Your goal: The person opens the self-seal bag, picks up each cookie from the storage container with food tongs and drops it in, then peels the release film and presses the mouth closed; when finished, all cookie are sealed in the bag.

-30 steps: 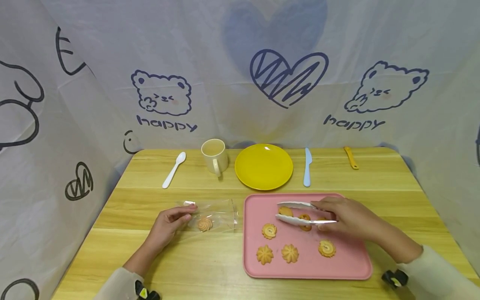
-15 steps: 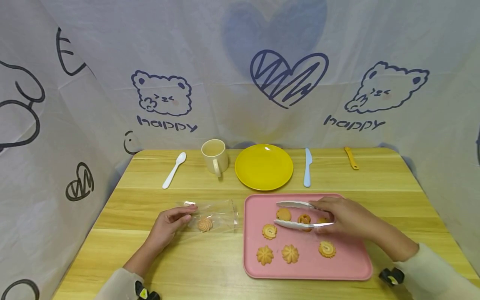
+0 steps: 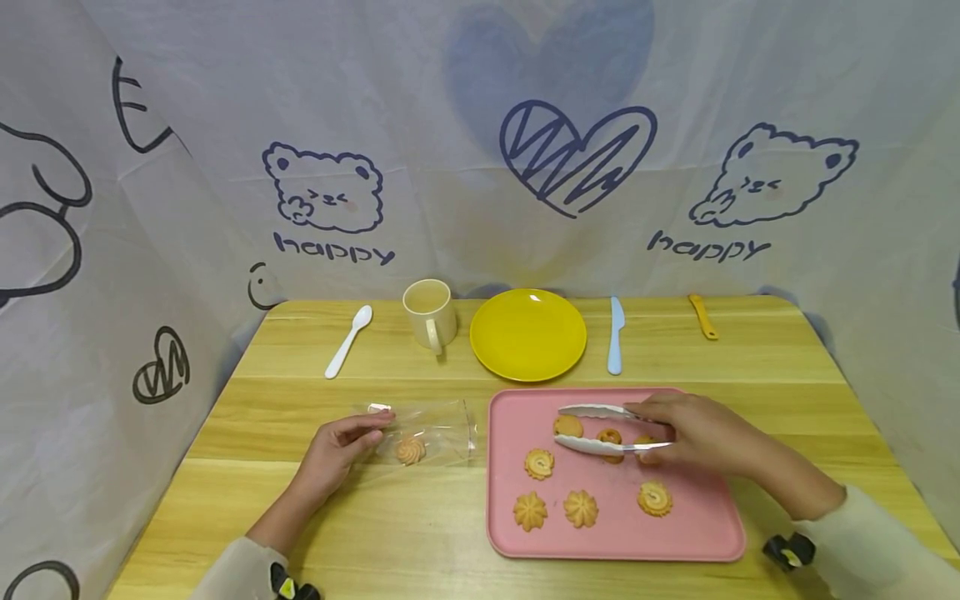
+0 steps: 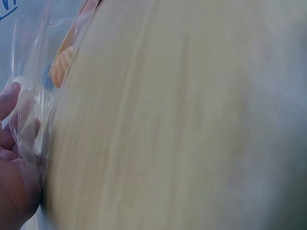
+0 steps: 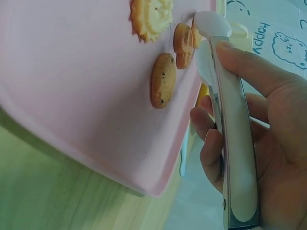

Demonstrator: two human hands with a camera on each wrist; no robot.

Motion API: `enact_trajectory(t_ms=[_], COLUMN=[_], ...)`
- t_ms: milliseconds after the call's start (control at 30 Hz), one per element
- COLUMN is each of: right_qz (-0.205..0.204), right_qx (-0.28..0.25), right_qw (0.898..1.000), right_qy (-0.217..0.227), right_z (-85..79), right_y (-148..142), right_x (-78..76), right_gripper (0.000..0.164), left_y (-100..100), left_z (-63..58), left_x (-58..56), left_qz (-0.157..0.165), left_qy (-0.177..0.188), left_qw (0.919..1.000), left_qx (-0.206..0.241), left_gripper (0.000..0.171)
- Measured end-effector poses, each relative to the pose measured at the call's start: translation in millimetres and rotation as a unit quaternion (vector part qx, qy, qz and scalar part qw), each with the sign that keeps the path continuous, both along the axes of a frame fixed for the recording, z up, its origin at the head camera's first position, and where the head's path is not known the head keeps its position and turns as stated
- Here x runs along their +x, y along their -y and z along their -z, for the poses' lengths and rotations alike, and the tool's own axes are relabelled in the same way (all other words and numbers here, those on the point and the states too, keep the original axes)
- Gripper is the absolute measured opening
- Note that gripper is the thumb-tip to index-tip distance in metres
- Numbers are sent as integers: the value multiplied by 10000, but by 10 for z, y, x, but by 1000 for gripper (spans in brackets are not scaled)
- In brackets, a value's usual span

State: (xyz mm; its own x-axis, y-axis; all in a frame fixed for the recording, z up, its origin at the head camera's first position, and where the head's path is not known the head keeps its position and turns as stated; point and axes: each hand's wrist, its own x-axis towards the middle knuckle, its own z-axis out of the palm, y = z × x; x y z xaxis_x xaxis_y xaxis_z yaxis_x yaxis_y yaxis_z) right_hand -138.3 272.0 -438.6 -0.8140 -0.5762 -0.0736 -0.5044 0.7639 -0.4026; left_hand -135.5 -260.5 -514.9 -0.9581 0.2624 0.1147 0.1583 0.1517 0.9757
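My right hand (image 3: 701, 429) grips a pair of tongs (image 5: 235, 129) over the pink tray (image 3: 615, 540). The arms of the tongs stand apart, with their white tips either side of a round cookie (image 3: 567, 427) near the tray's back left; I cannot tell whether they touch it. A pretzel-shaped cookie (image 5: 183, 45) lies between the arms, nearer the hand. My left hand (image 3: 339, 450) holds the mouth of a clear plastic bag (image 3: 446, 429) lying left of the tray. Inside that bag is one swirled cookie (image 4: 62, 67).
Several more cookies, among them a flower-shaped cookie (image 3: 530, 510), lie on the tray. Along the table's back stand a white spoon (image 3: 348, 342), a cream mug (image 3: 429, 312), a yellow plate (image 3: 528, 335), a pale blue knife (image 3: 615, 335) and an orange handle (image 3: 703, 317). Behind hangs a printed curtain (image 3: 465, 192).
The tips of the tongs spread wider half a second ago and have since drawn closer together around the round cookie. My left hand and the bag stay where they were.
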Motion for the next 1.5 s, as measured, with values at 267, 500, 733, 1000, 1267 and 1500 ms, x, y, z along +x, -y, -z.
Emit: enact_trajectory(t_ms=[267,500,733,1000,1267,1500], right_qz=[-63,-223,-362,-681,-1154,-1323], right_qx=[44,-58,-24,-36,-57,-18], right_qw=[10000,9997,9993,9976,9932,9910], right_qy=[-48,-34,124,127,-148,-219], right_z=[-59,-181,-220,-212,-157,-69], right_y=[102,351,710,1059,1340,1595], right_x=[-13,-73,-170,-280,-356,-372], right_gripper=[61,63,63,70,70,66], left_y=[0,2,5,5,4,11], left_z=[2,0,4,7,-1,2], left_x=[4,4,3,-4,-4,1], left_qz=[-13,-38,-14,-11,-7,-19], left_qy=[0,35,37,58,71,70], left_qw=[10000,10000,10000,10000,10000,10000], left_qx=[7,15,28,30,-8,-13], left_gripper=[30,30,30,30,31,30])
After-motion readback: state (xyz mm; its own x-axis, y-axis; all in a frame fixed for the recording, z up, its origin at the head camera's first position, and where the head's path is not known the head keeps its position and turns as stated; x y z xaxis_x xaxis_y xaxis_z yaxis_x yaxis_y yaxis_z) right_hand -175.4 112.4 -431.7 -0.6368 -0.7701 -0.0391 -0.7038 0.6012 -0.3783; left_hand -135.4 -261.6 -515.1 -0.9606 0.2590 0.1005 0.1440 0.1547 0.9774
